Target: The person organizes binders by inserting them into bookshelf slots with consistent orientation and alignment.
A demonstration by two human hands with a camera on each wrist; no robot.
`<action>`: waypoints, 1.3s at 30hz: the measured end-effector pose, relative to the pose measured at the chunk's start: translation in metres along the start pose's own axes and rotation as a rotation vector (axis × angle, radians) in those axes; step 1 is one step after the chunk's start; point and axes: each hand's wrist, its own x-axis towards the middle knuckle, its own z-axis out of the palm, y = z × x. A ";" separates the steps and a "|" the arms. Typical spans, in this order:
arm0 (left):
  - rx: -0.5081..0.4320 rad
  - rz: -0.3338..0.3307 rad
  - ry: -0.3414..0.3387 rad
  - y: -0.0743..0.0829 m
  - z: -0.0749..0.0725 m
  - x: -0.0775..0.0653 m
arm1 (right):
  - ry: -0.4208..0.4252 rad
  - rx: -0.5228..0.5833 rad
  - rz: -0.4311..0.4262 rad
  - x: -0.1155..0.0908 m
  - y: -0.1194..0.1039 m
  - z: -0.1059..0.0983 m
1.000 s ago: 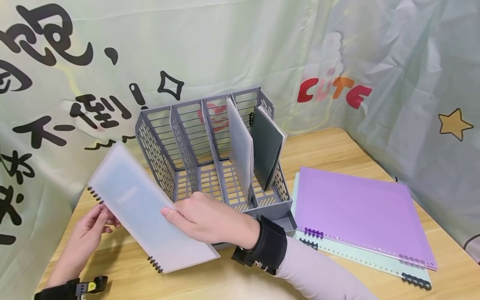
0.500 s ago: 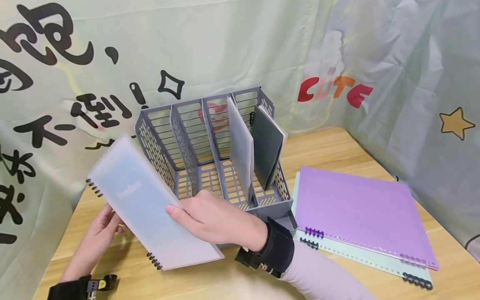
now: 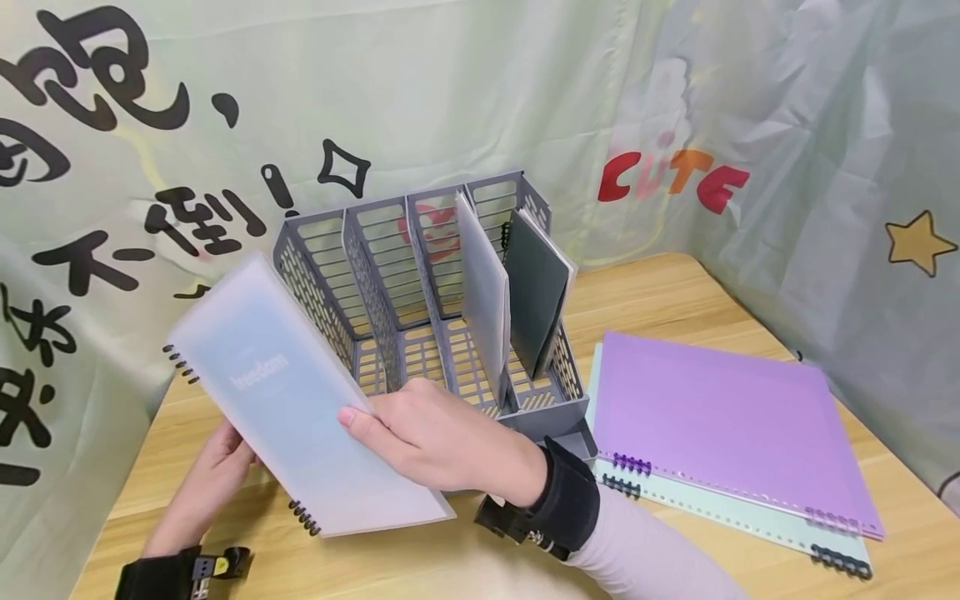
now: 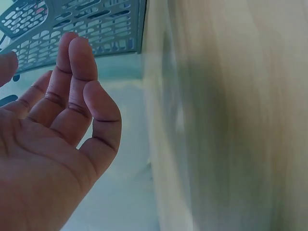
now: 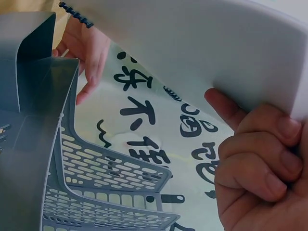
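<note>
A ring-bound notebook with a frosted, pale blue cover is tilted at the left of the table. My right hand pinches its right edge, thumb on the cover; curled fingers show behind it in the right wrist view. Partly behind the notebook's bound edge is my left hand. The left wrist view shows that hand's fingers loosely bent with nothing between them. Behind the notebook stands a grey slotted file rack; a grey-white notebook and a dark green notebook stand in its right part.
A purple ring-bound notebook lies on a mint green one at the table's right. The rack has a low front tray. A printed cloth hangs behind the wooden table.
The right hand and the notebook have shifted slightly right, and the cover has turned more toward the head camera. My left hand has moved right and partly behind the notebook.
</note>
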 end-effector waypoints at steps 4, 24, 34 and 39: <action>0.071 -0.015 -0.004 0.001 0.003 0.000 | 0.011 -0.021 -0.011 -0.001 -0.002 -0.002; 0.075 -0.031 -0.065 0.005 0.015 0.005 | 0.074 0.014 -0.023 -0.007 -0.002 -0.015; -0.036 -0.037 -0.101 0.008 0.019 0.005 | 0.086 -0.010 0.007 -0.010 -0.005 -0.022; -0.102 -0.018 -0.100 0.010 0.025 0.005 | 0.109 -0.006 0.017 -0.012 -0.005 -0.026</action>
